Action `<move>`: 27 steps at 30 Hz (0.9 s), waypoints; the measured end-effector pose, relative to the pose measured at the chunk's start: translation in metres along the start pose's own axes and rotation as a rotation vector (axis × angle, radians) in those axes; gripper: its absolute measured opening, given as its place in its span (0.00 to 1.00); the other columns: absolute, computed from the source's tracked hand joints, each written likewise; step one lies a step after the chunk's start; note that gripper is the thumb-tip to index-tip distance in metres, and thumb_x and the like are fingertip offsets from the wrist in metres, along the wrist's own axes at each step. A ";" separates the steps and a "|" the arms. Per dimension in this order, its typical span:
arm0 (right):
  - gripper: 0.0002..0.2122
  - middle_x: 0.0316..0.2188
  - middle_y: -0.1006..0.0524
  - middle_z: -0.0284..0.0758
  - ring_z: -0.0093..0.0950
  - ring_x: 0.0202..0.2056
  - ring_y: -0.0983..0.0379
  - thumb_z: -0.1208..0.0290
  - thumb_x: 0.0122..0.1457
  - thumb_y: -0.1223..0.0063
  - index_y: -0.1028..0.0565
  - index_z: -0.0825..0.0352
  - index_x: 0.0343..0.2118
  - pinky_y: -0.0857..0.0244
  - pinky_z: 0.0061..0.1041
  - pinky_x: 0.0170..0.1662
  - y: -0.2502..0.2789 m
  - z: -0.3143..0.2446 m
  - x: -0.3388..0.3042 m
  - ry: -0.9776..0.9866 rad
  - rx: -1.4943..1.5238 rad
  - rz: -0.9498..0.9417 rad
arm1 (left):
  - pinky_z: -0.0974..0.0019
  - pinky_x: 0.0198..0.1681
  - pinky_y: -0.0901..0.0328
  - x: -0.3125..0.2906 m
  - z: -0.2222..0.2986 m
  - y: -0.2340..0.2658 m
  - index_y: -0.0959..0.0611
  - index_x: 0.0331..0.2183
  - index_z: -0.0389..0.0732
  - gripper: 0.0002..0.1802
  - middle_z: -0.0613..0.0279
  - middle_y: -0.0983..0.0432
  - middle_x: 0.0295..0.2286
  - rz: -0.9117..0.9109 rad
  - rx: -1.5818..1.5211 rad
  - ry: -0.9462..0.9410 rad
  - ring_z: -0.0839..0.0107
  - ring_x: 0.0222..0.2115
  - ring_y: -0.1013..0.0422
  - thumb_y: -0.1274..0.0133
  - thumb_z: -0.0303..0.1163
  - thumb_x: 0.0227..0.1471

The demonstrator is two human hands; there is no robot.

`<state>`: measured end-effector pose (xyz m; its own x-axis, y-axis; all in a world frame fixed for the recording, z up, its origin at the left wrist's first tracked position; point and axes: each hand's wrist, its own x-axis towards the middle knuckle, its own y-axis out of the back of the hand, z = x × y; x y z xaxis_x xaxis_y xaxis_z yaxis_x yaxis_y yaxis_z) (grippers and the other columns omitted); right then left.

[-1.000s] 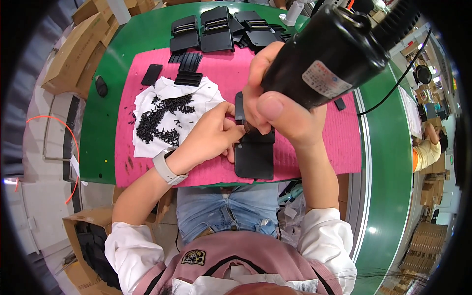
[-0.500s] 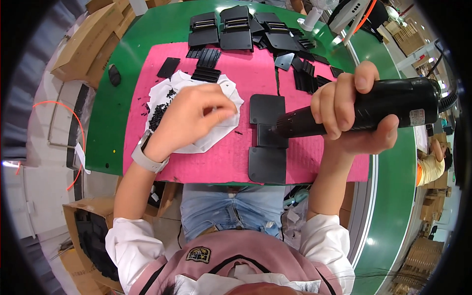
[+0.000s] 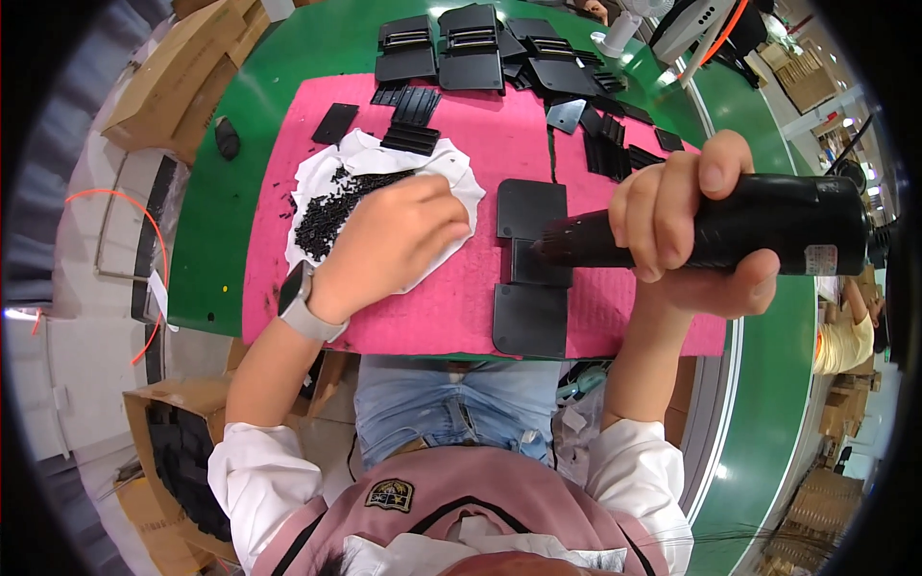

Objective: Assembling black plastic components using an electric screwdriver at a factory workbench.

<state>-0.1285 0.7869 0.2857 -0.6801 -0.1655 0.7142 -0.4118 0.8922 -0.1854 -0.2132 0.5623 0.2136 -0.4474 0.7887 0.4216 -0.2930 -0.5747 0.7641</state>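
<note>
My right hand (image 3: 687, 230) grips a thick black electric screwdriver (image 3: 792, 226), held nearly level and pointing left. Its tip end meets, or hangs just over, the middle piece of a black plastic part (image 3: 531, 322) with a wider flat panel at each end. The exact contact at the tip is hidden. My left hand (image 3: 392, 240) hovers over a white sheet (image 3: 461, 178), thumb and fingers pinched together. Whatever is between those fingertips is too small to tell. Small black screws (image 3: 327, 219) lie heaped on the sheet beside this hand.
A pink foam mat (image 3: 413, 322) lies on the green table (image 3: 206, 259). Finished-looking black hinged parts (image 3: 471, 58) and loose ribbed pieces (image 3: 413, 104) sit along the far side. A white fan (image 3: 619, 36) stands far right. An open cardboard box (image 3: 154, 408) is at lower left.
My left hand has moved slightly right and down, its fingers curling closer, uncovering more screws. The screwdriver's back end has dropped a little. The whole view has shifted slightly.
</note>
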 end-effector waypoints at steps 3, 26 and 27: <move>0.25 0.17 0.33 0.24 0.17 0.13 0.38 0.48 0.51 0.46 0.38 0.63 0.42 0.42 0.19 0.22 0.001 -0.001 -0.001 0.017 -0.006 -0.005 | 0.60 0.29 0.36 -0.004 -0.009 0.017 0.23 0.26 0.36 0.06 0.57 0.30 0.25 0.082 0.042 0.087 0.57 0.27 0.30 0.45 0.28 0.46; 0.25 0.18 0.33 0.26 0.19 0.15 0.38 0.47 0.53 0.48 0.37 0.63 0.42 0.40 0.22 0.28 -0.007 -0.003 -0.003 0.112 -0.010 0.061 | 0.70 0.28 0.36 -0.010 0.000 0.017 0.22 0.27 0.34 0.04 0.62 0.25 0.25 0.221 0.010 0.291 0.72 0.23 0.29 0.44 0.24 0.48; 0.25 0.19 0.33 0.26 0.19 0.15 0.38 0.47 0.53 0.48 0.37 0.63 0.42 0.40 0.22 0.28 -0.007 -0.002 -0.003 0.118 -0.022 0.054 | 0.71 0.29 0.34 -0.008 0.003 0.016 0.22 0.29 0.34 0.05 0.61 0.24 0.26 0.180 -0.223 0.371 0.74 0.24 0.27 0.43 0.24 0.47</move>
<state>-0.1221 0.7819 0.2867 -0.6241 -0.0677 0.7784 -0.3626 0.9076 -0.2118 -0.2121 0.5480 0.2236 -0.7679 0.5640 0.3037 -0.3391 -0.7601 0.5543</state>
